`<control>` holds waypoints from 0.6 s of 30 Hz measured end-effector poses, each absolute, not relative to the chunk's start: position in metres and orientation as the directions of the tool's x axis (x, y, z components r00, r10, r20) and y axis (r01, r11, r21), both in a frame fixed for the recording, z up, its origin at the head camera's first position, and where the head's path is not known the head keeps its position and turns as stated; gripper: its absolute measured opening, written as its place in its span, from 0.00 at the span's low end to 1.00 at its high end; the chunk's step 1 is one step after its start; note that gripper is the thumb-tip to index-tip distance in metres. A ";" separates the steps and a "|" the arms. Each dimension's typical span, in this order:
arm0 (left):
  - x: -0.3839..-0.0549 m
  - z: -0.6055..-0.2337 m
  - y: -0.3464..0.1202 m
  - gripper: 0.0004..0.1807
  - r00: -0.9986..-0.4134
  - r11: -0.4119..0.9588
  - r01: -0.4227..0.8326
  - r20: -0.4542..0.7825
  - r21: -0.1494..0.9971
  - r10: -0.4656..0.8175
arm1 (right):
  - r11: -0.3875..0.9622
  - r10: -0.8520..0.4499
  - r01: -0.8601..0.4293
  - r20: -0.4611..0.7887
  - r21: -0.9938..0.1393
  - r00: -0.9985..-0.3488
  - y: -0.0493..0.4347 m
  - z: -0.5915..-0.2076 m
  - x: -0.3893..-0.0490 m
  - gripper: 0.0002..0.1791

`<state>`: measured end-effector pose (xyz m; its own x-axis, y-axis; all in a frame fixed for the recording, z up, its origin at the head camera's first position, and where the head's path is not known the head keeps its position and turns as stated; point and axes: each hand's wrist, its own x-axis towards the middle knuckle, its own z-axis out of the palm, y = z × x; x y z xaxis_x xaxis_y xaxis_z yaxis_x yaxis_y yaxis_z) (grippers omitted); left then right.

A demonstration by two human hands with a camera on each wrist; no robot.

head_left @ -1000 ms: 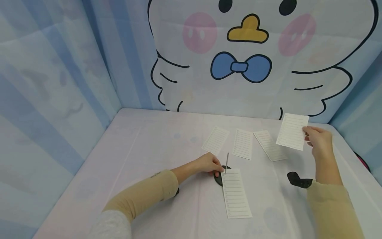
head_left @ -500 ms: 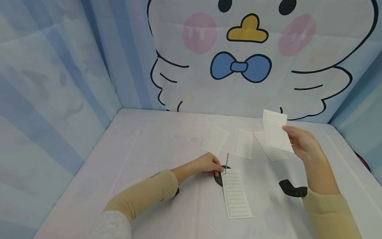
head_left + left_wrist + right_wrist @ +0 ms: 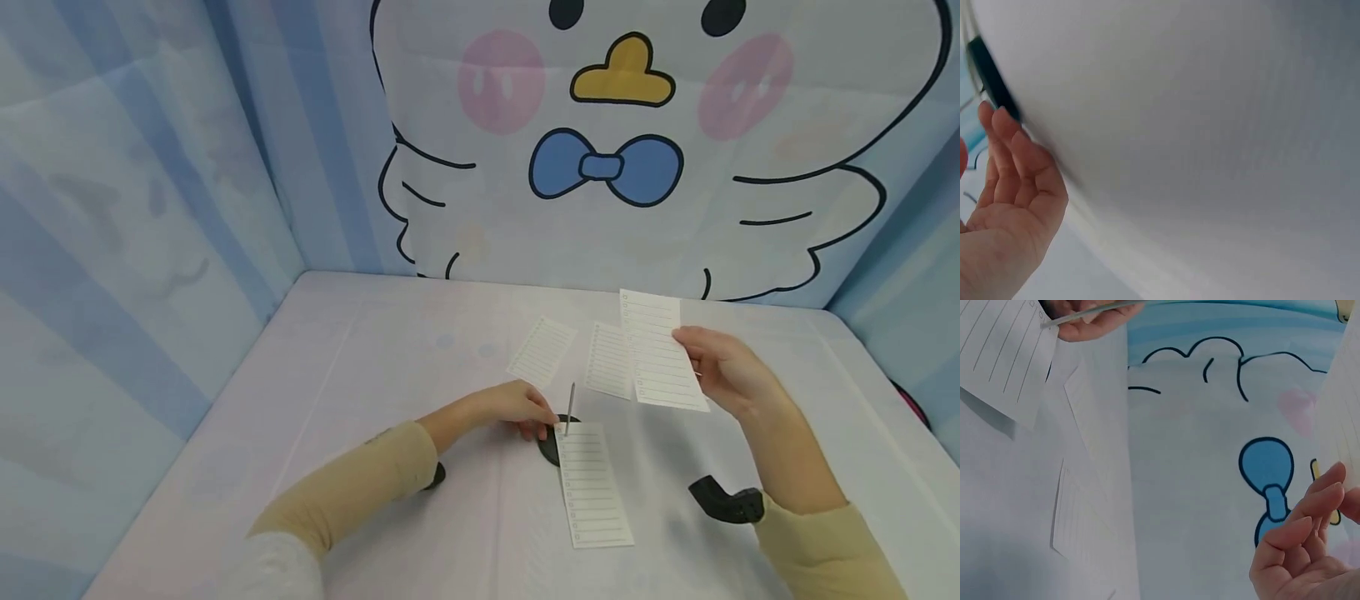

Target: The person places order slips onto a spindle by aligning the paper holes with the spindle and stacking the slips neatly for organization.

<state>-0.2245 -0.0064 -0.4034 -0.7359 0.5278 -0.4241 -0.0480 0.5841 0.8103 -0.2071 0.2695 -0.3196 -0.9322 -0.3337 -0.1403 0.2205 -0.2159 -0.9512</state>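
Observation:
My right hand (image 3: 723, 367) pinches a white ruled card (image 3: 660, 354) by its right edge, holding it upright above the back of the table. In the right wrist view, part of that card (image 3: 1341, 419) shows at the right edge. My left hand (image 3: 517, 407) is beside a round black base (image 3: 550, 448), its fingertips right at the base and at the corner of another ruled card. A thin metal spike (image 3: 571, 408) rises from the base. That card (image 3: 592, 487) lies around the spike's foot and covers part of the base. In the left wrist view, the left fingers (image 3: 1016, 162) are loosely extended.
Two loose ruled cards lie behind the spike: one at the left (image 3: 542, 352), one in the middle (image 3: 607, 360). The held card overlaps the area to their right. A printed cloth backdrop (image 3: 487, 200) stands behind the white table (image 3: 390, 358).
My right hand has carried its card leftward and turned it, so it now hides the rightmost table card. My left hand has eased back slightly, its fingers loosening; the card on the spike stays put.

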 end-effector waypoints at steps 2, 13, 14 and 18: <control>-0.229 -0.396 -0.012 0.12 -0.722 0.579 -0.043 -0.426 0.814 0.545 | -0.183 -0.348 0.200 -0.127 -0.963 -0.929 0.264 -0.320 -0.205 0.11; -0.248 -0.336 -0.031 0.19 -0.772 0.315 0.073 -0.146 0.946 0.619 | -0.112 -0.415 0.176 -0.114 -0.978 -0.903 0.236 -0.320 -0.190 0.07; -0.248 -0.331 -0.031 0.19 -0.770 0.274 0.079 -0.116 0.958 0.627 | -0.103 -0.415 0.177 -0.120 -0.979 -0.902 0.234 -0.321 -0.188 0.06; -0.244 -0.318 -0.027 0.19 -0.763 0.169 0.082 -0.047 0.982 0.645 | -0.053 -0.411 0.183 -0.146 -0.982 -0.900 0.228 -0.321 -0.183 0.04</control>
